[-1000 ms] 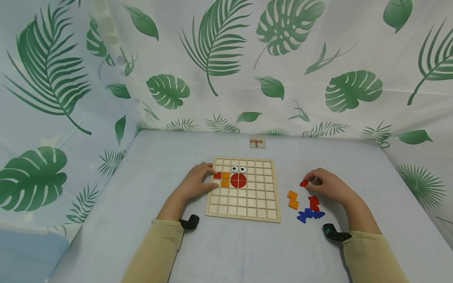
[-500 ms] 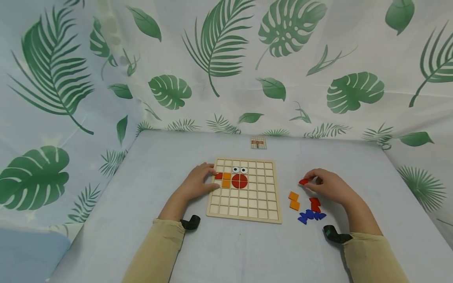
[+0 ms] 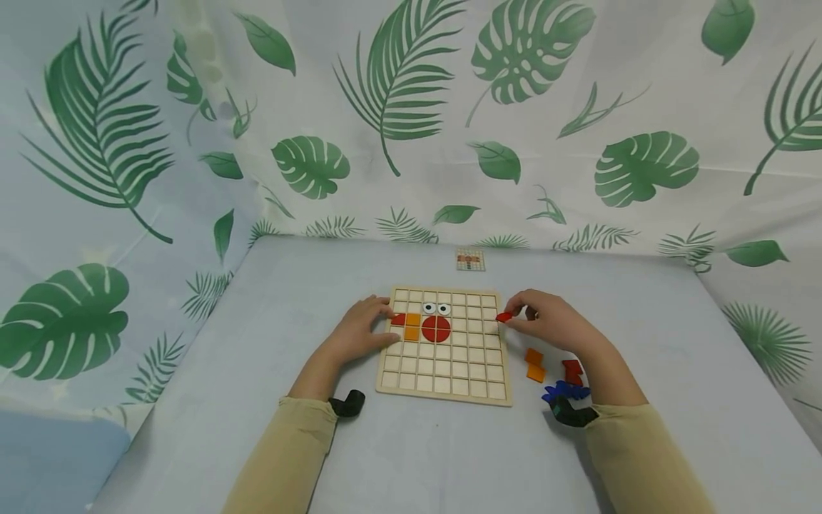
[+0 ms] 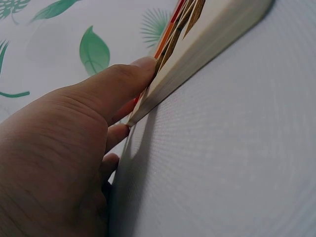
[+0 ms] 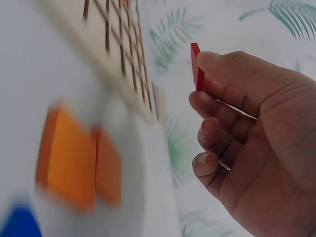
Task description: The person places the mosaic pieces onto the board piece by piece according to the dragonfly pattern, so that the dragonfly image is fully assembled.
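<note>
A wooden grid board lies flat on the table, bearing a red circle of quarter pieces, two eye pieces, orange squares and a red piece at its left side. My left hand rests along the board's left edge, thumb and fingers spread and touching it; the left wrist view shows the thumb on the rim. Between thumb and forefinger, my right hand pinches a small flat red tile at the board's right edge. Its other fingers are curled.
Orange square tiles, red tiles and several blue pieces lie right of the board, the blue ones partly behind the right wrist camera. A small pattern card lies beyond the board. Leaf-print curtains enclose the table.
My right hand has carried the red tile leftward, from beside the loose pieces to the board's right edge. My left hand stays on the board's left edge.
</note>
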Available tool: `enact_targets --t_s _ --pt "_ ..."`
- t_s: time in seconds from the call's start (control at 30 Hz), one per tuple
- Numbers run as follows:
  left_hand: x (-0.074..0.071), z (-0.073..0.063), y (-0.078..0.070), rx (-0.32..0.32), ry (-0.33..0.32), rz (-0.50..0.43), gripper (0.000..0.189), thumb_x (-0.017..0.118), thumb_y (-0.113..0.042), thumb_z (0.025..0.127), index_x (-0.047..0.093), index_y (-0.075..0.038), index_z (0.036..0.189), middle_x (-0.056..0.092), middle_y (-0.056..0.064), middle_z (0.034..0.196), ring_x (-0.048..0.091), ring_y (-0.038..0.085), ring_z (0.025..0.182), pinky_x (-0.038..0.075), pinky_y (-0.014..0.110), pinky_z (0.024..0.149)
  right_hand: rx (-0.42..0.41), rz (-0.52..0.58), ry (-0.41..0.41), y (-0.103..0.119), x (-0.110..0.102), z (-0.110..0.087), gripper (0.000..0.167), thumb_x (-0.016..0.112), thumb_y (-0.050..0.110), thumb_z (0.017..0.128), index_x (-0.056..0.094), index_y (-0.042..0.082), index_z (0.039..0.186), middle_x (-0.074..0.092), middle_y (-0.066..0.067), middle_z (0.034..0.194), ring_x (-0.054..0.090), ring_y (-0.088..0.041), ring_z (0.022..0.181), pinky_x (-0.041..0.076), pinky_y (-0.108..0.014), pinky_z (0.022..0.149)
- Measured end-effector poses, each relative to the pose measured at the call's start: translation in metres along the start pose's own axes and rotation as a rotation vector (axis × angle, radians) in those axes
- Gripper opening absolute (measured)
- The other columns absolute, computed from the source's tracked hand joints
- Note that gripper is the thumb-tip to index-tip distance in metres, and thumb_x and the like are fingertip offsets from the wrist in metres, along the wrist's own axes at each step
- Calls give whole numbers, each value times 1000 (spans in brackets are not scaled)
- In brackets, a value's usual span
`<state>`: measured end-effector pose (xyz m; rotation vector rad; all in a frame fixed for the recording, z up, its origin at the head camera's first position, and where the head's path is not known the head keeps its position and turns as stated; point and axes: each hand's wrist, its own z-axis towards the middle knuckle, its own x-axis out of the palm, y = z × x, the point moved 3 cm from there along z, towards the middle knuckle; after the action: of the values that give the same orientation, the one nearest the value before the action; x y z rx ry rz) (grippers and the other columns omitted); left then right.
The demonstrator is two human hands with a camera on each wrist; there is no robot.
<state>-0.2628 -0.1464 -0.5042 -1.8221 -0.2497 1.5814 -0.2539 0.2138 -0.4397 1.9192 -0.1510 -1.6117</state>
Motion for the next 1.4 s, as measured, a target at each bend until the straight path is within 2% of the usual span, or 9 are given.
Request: enact_targets --t_s 0.2,0.5,0.77,1.0,1.13,1.4 --pt "0 0 -1 14 2 -3 40 74 -43 87 59 -20 117 41 4 155 22 29 152 16 50 127 -68 30 36 28 16 23 19 71 26 92 66 17 107 63 0 101 51 -18 84 46 -29 68" --pt "-2 2 0 10 20 17 42 74 -45 87 59 -19 117 41 4 156 21 28 153 15 47 127 -136 80 99 75 49 55 18 70 26 92 67 16 107 63 1 98 55 -17 85 50 -30 73" --pt "-3 3 1 20 33 15 46 75 -46 86 58 -20 121 39 3 157 19 29 153 14 50 127 -195 53 149 107 83 83 16 69 27 93 67 19 106 64 5 103 58 -12 91 53 -30 82" --pt "-1 3 2 46 38 13 50 75 -48 85 59 -20 122 38 4 157 18 29 153 14 51 127 -218 20 150 123 100 92 18 72 30 91 70 20 106 63 3 104 56 -12 92 53 -33 84" --pt "-1 4 2 65 30 17 49 76 -48 84 59 -19 120 40 6 156 21 31 153 15 50 127 -209 -3 160 126 106 94 16 72 30 91 71 20 104 63 4 101 55 -12 89 52 -31 82" --pt "-2 4 4 63 37 9 50 76 -51 82 59 -21 119 39 6 156 19 30 153 14 50 127 -206 -47 151 127 112 96 16 73 29 90 71 19 104 62 4 96 53 -13 84 49 -30 77"
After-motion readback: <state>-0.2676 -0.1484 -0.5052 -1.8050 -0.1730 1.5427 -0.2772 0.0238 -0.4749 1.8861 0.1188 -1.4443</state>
